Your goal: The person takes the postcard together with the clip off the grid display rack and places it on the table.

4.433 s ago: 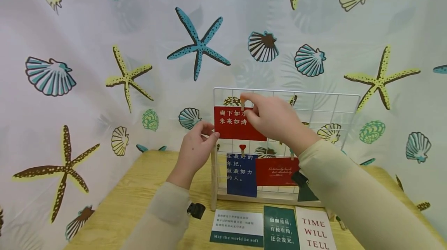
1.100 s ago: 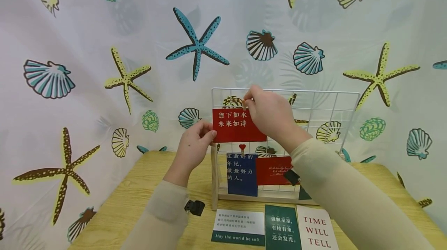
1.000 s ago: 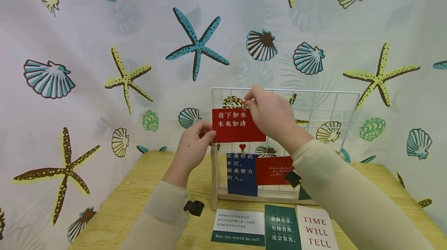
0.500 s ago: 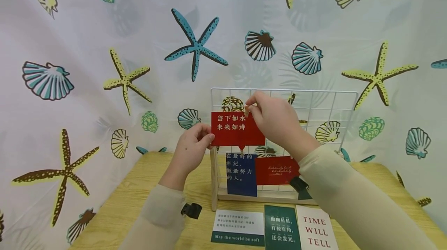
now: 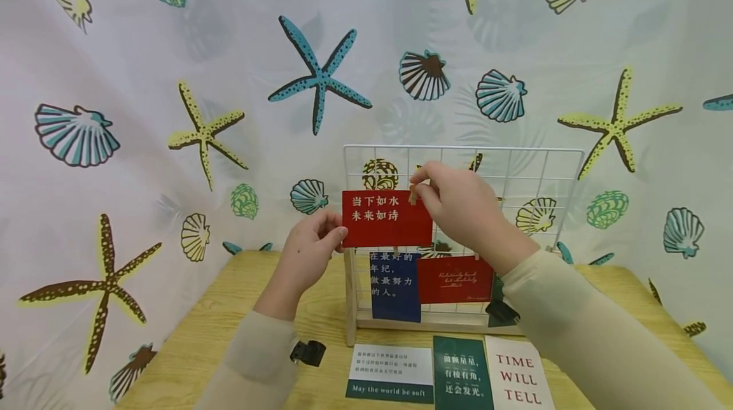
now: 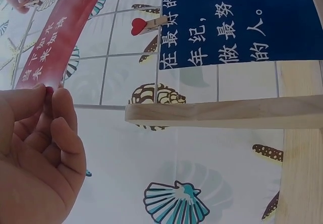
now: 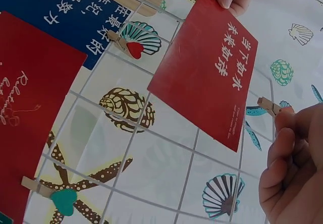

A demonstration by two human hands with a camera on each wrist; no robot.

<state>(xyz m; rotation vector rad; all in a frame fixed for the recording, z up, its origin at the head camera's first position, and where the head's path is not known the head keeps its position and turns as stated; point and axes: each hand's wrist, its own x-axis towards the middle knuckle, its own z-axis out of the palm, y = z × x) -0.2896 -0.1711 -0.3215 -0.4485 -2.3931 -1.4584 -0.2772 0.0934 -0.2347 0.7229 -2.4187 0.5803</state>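
Note:
In the head view my left hand (image 5: 303, 249) pinches the left edge of a red card (image 5: 386, 233) with white lettering. The left wrist view shows its thumb and index finger (image 6: 64, 100) on the card's edge. My right hand (image 5: 460, 200) pinches a small wooden clothespin (image 5: 413, 196) near the card's upper right. In the right wrist view that clothespin (image 7: 267, 106) stands apart from the card. Behind is a white wire grid rack (image 5: 492, 149), and the card is held in front of it. A blue card (image 5: 395, 300) hangs below, its red-heart clothespin (image 6: 150, 25) seen in the left wrist view.
A second red card (image 5: 452, 289) hangs on the rack beside the blue one, with a teal-heart clothespin (image 7: 63, 201). On the wooden table (image 5: 223, 314) lie a white-and-green card (image 5: 389, 368), a green card (image 5: 462, 368) and a white card (image 5: 518, 365). A patterned curtain (image 5: 240, 47) stands behind.
The red card has come down and away from the rack's upper wires, with the left hand on it. The clothespin, in the right hand, has come off the card and moved slightly right and down.

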